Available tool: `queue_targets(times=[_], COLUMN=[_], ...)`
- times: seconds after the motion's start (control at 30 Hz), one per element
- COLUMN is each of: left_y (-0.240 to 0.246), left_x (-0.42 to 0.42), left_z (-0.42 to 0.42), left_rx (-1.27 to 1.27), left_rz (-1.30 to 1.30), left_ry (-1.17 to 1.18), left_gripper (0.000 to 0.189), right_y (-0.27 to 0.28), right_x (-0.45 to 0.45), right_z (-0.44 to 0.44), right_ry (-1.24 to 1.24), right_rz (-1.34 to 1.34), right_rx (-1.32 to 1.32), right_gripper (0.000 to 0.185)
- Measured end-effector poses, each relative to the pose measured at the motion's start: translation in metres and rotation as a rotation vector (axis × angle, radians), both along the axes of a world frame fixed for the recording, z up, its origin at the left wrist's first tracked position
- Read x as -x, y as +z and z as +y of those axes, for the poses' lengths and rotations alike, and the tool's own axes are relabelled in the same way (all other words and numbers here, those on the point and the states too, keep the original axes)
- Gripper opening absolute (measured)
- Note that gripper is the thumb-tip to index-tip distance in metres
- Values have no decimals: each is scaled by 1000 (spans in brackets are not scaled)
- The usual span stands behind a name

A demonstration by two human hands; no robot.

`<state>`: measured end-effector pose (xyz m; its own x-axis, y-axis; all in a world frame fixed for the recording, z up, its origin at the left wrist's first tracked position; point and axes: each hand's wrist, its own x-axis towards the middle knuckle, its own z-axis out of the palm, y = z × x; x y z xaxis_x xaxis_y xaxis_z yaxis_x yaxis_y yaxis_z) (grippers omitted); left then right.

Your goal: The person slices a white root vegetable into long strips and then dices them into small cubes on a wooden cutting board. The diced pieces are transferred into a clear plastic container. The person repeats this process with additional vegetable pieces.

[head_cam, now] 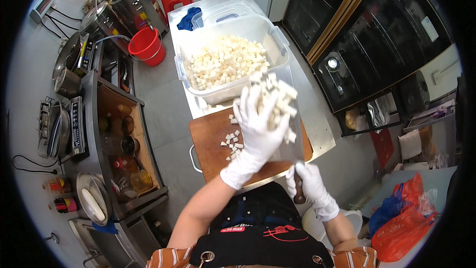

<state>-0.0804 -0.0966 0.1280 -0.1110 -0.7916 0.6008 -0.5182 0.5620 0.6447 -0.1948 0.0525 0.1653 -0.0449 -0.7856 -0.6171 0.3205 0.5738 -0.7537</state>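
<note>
My right hand (310, 186), in a white glove, grips the wooden handle of a broad-bladed cleaver (298, 190). A heap of white diced cubes (277, 100) lies on its blade, above the brown cutting board (212, 134). My left hand (256, 123), also gloved, rests with spread fingers against the heap. Several loose cubes (232, 143) are on the board at the left. Just beyond stands a clear plastic tub (223, 96) partly filled with similar cubes (227, 59); the far end of the heap is at its near rim.
Behind the tub lie a clear lid (238, 9) and a blue cloth (189, 18) on the metal table (323, 134). A red bucket (147, 46) stands on the floor to the left, near steel pots (134, 7). Glass-door cabinets (375, 41) stand at the right.
</note>
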Motion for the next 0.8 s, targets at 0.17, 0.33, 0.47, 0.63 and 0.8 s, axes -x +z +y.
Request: queue_targets(times=[0.17,0.33,0.47,0.63,0.8], left_y=[22,15,1,-12,-28], left_x=[-2,-25,-16,-5,-19], left_z=[-125,-202,-198,-224,-247], left_rx=[-51,-147,160,334,126], left_rz=[218,203,-102,-271,-492], left_ry=[11,69,-66,-36,80], left_gripper=[42,42,38,31,26], right_y=[47,58,54,59,73], right_x=[-6,-13,-6,5,33], right_z=[-115,-215,-223,-209,-167], right_ry=[46,58,124,205,161], right_rz=[-81,63,81,105,62], right_rx=[164,119,59,84,63], right_gripper=[37,30,30,28,27])
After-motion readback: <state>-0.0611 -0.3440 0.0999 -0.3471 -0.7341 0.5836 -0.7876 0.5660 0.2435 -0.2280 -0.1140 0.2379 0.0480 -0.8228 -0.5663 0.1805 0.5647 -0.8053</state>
